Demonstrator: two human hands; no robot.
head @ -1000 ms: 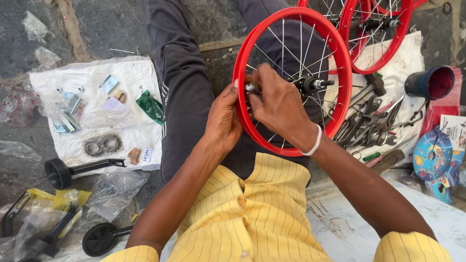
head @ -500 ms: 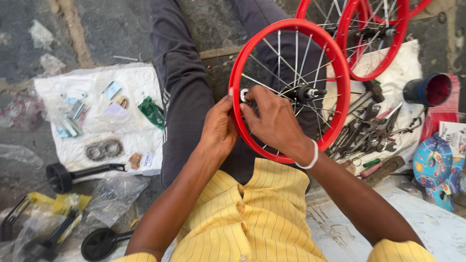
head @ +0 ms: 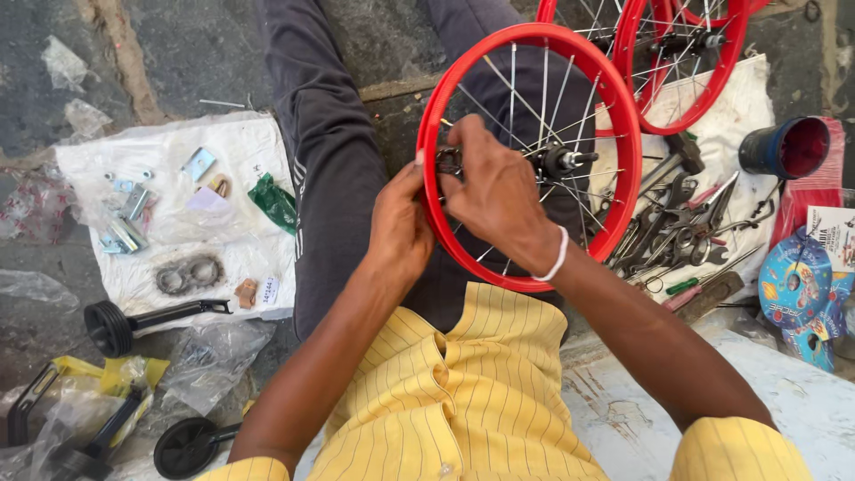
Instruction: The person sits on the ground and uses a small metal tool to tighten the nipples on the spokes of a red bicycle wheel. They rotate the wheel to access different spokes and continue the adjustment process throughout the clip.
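Observation:
A red spoked bicycle wheel (head: 623, 116) rests upright on my lap, its hub (head: 563, 160) pointing right. My left hand (head: 398, 227) grips the rim's left edge from outside. My right hand (head: 494, 191) reaches through the spokes and pinches a small dark metal tool (head: 448, 161) against the inner side of the rim. A white band circles my right wrist. My legs in dark trousers stretch forward under the wheel.
Two more red wheels (head: 681, 67) lean at the top right. A pile of wrenches and pliers (head: 677, 232) lies on a white cloth at the right, near a dark cup (head: 784, 147). A white sheet with small parts (head: 178, 214) and black training wheels (head: 116, 325) lie left.
The wheel has turned slightly in my hands and my right hand has shifted up along the inner rim. The view has drifted a little.

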